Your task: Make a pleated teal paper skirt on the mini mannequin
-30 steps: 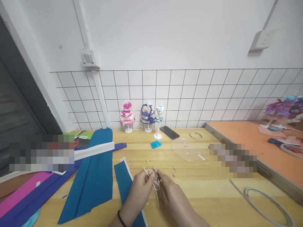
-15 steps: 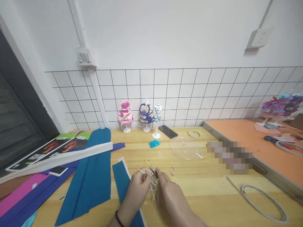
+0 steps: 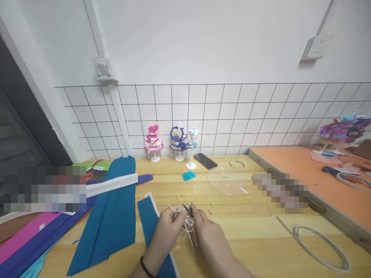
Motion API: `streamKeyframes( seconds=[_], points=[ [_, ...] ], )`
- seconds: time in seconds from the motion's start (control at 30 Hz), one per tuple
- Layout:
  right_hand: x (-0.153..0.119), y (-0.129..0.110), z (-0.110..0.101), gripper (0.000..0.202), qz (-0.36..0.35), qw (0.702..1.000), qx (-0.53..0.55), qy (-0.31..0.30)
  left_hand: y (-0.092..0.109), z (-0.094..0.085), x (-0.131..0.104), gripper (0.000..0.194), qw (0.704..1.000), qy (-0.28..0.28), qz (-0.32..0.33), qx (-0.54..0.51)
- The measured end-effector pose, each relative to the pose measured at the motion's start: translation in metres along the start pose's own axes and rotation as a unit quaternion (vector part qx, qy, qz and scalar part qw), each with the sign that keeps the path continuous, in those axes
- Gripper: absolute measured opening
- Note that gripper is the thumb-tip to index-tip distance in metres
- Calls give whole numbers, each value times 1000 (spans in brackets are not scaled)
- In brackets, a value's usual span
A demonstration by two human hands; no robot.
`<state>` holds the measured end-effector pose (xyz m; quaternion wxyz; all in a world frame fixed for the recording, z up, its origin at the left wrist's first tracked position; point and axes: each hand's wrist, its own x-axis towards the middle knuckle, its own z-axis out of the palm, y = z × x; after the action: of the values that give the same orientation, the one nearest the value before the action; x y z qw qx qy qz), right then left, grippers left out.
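Near the table's front middle, my left hand is closed, pinching a loose tangle of thin white strips between thumb and fingers. Strip ends stick up past the fingertips and others dangle below. Close on its right, my right hand is closed on what looks like small scissors, their dark pointed blades at the tangle. Their handles are hidden in the hand. A turquoise bundle of short strips lies beyond the hands.
Blue fabric and other coloured cloths spread at left. Small decorated stands, a phone and a clear disc are at the back. Coiled tape lies right, beside a raised orange board.
A thin pale strip now lies beside the turquoise bundle. The dangling strip ends have shifted and hang a little lower. Both hands stay in nearly the same place.
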<state>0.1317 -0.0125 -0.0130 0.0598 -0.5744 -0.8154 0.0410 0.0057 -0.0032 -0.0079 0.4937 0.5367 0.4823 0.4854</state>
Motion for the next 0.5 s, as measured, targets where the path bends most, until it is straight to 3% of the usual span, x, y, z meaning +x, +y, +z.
streamKeyframes(
  seconds=[0.2, 0.33, 0.4, 0.5],
  points=[
    [2, 0, 4, 67, 10, 1000, 2, 5, -5, 0, 3, 19, 1000, 9, 1, 21],
    [1, 2, 11, 63, 14, 994, 108, 24, -5, -1, 2, 16, 998, 20, 16, 57],
    [0, 3, 11, 55, 0, 973, 228, 43, -4, -2, 1, 16, 995, 31, 28, 87],
    [-2, 4, 7, 42, -37, 908, 415, 49, -2, -4, 0, 16, 990, 44, 38, 132]
  ],
)
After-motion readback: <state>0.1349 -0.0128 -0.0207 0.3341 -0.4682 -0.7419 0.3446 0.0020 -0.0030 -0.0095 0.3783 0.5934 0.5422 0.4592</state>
